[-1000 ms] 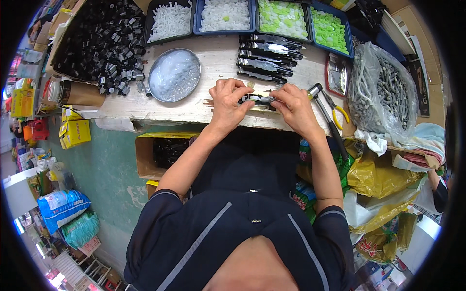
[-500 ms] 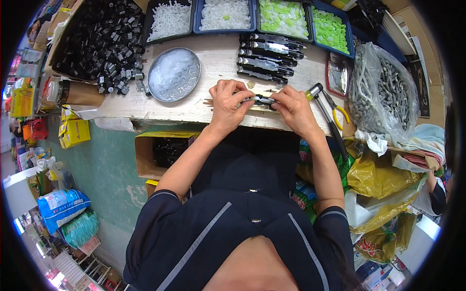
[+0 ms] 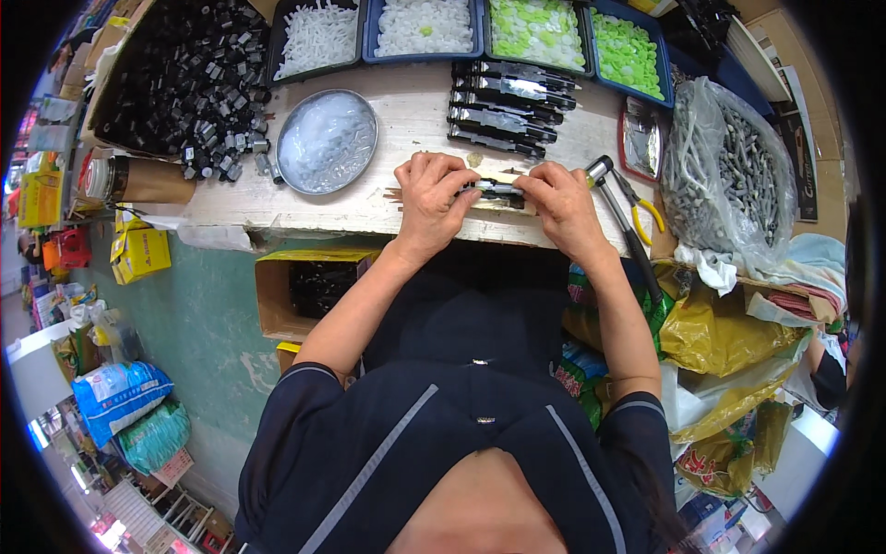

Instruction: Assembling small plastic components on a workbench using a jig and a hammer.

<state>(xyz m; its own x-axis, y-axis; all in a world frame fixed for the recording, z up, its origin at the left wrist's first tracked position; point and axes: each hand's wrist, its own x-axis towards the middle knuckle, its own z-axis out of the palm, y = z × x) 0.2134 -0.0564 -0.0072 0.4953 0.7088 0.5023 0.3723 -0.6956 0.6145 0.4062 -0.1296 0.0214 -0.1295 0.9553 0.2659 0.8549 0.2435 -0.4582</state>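
Wooden workbench (image 3: 277, 198); five finished black assemblies (image 3: 508, 106) stacked mid-surface; left hand (image 3: 434, 198) and right hand (image 3: 563, 203) pinch a sixth black part (image 3: 494, 191) at front edge, unfinished

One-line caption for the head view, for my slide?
Both hands, left hand and right hand, hold a small black part over a wooden bench beside trays of pieces.

Evenly and brightly lit, soft light from above, no hard shadows. Faint shade just under the fingers (image 3: 434, 175) on the bench (image 3: 388, 198). White glare on the round tray (image 3: 327, 140) left of the fingers and on the clear bag (image 3: 729, 175) to their right. Sharp around the fingers, softer toward the rim. Heavy fisheye bending of straight edges, black vignette ring all round. Dim under the bench, below the fingers.
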